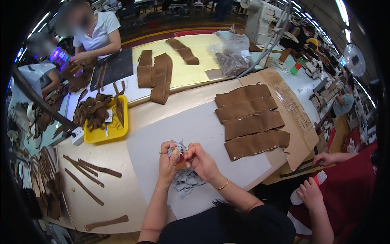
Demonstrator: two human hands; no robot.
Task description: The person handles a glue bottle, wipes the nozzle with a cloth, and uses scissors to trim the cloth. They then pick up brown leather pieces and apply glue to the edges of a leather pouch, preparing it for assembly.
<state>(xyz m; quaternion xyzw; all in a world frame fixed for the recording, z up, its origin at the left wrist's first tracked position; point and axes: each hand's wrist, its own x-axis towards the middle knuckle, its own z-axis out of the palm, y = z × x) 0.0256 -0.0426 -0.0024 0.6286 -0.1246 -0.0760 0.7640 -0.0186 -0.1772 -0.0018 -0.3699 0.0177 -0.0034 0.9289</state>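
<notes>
In front of me, both hands meet over a grey sheet (150,134) on the table. My left hand (165,164) is closed around a small bundle of light grey-blue pieces (178,146), which look like cut fabric or leather. Against the bundle my right hand (202,164) is pinched closed; whatever lies between its fingertips is too small to make out. Something reddish-orange shows between the two hands, its kind unclear. A loose pile of similar grey pieces (187,183) lies just below my hands, near my body.
Brown panels (254,126) overlap at right, partly on cardboard (294,118). Left are a yellow tray (106,136) of brown pieces and loose brown strips (83,185). A co-worker's hand (310,193) holds a white bottle (296,198) close on my right; another person (97,34) works at far left.
</notes>
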